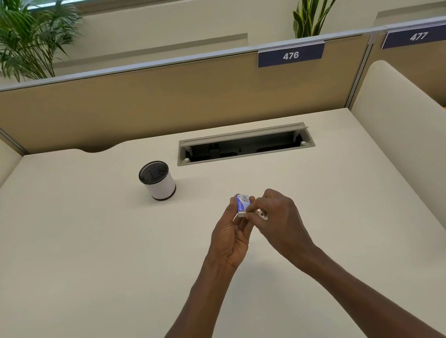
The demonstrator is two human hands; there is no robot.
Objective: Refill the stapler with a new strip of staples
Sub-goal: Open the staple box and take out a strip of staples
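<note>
Blue-and-white printed cardboard, a small box of staples (242, 203), is sitting pinched between the thumb and fingers of the left hand (232, 235), held up above the pale cream desk (88, 271) roughly at its middle. The right hand (278, 218) is closing its fingertips on the box's near end, where something small and glinting is showing, perhaps a strip of staples being drawn out, though it is too small to tell. Both hands are thus clamped on the box, neither resting on the desk.

Such a box is likely light and thin-walled, so squeezing its broad faces hard would probably crush it and jam the sliding tray; gripping the narrow edges, as the left hand appears to be doing, looks the safer hold. A staple strip is stiff along its length but brittle, only glued together, so it should be taken by its two long sides and kept straight, never bent or twisted.

No stapler is showing anywhere in view. A white cylindrical cup with a black mesh top (157, 180) is standing well apart, further back on the desk, beside a grey open cable hatch (244, 144).
</note>
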